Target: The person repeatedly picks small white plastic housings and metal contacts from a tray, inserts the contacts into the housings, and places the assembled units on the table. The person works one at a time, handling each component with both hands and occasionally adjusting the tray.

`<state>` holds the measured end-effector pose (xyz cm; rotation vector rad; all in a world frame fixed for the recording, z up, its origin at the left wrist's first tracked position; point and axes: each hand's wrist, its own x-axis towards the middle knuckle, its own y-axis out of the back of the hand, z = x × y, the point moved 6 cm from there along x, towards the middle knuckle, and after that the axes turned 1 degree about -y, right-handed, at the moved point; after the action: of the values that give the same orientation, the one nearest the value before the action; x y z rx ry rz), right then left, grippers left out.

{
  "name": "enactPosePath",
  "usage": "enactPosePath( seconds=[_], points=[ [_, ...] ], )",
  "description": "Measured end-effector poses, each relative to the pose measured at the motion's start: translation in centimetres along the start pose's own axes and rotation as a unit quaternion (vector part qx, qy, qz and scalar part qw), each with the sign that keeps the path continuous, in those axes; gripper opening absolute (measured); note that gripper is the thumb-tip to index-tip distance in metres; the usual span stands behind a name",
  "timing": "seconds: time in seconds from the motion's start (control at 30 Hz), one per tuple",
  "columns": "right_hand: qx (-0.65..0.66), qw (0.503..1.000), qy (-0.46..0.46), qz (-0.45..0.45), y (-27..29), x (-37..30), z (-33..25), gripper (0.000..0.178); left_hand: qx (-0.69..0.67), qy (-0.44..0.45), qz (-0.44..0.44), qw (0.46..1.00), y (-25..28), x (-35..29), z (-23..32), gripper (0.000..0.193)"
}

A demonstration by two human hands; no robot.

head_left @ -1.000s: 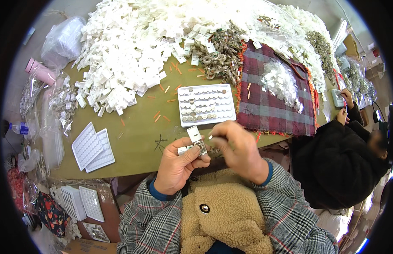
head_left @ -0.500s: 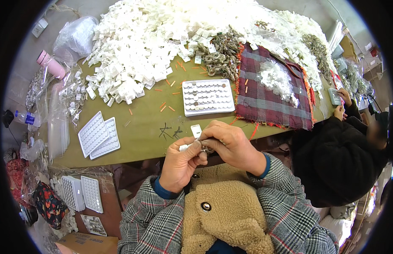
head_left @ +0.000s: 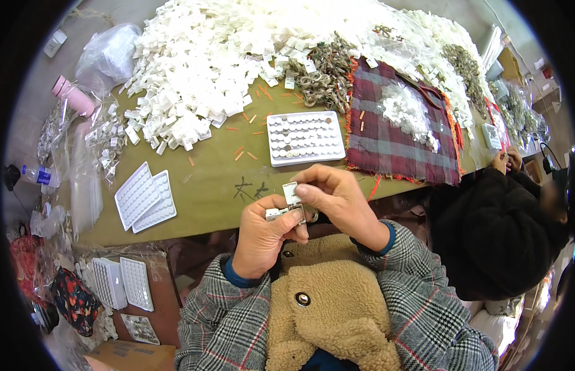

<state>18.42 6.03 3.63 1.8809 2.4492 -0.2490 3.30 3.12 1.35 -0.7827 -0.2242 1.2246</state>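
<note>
In front of my chest both hands work on a small white plastic case (head_left: 291, 193) with its flap standing up. My left hand (head_left: 257, 238) grips the lower part of it between thumb and fingers, and another small white piece (head_left: 273, 214) sticks out beside its forefinger. My right hand (head_left: 338, 201) pinches the raised flap with thumb and forefinger. A dark edge and what looks like a loop of clear cord show under the fingers; the rest is hidden. Beyond the hands lies a white tray (head_left: 306, 162) with rows of round, button-like pieces.
A large heap of white cases (head_left: 188, 80) covers the table's far side, beside bundled cords (head_left: 321, 80). Scissors (head_left: 417, 89) and clear bits lie on a plaid cloth (head_left: 374, 148). Two white trays (head_left: 136, 195) overlap at left. Another person (head_left: 497, 241) works at right.
The white case's flap now stands more plainly in view, with my right thumb and forefinger moved up onto it. At right, the other person's hands have drawn down from a small box.
</note>
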Motion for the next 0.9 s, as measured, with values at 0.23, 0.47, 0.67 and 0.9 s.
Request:
enactPosePath(
  seconds=[0.23,0.47,0.67,0.9],
  points=[
    [-0.213,0.952,0.219,-0.036,-0.4,-0.3,-2.4,0.016,-0.221,0.112,-0.084,0.965,-1.0,0.4,-1.7,0.024],
    [-0.347,0.806,0.48,-0.01,-1.1,-2.6,-5.3,0.03,-0.274,0.139,-0.06,0.95,-1.4,1.2,-2.7,0.033],
    [-0.403,0.737,0.543,0.003,-0.7,-2.9,-6.1,0.02,-0.142,0.164,-0.058,0.974,-1.3,2.1,-2.7,0.028],
    [-0.37,0.77,0.517,0.055,2.1,-2.2,-5.8,0.03,-0.166,0.195,-0.046,0.966,-0.6,3.2,-1.6,0.022]
  ],
)
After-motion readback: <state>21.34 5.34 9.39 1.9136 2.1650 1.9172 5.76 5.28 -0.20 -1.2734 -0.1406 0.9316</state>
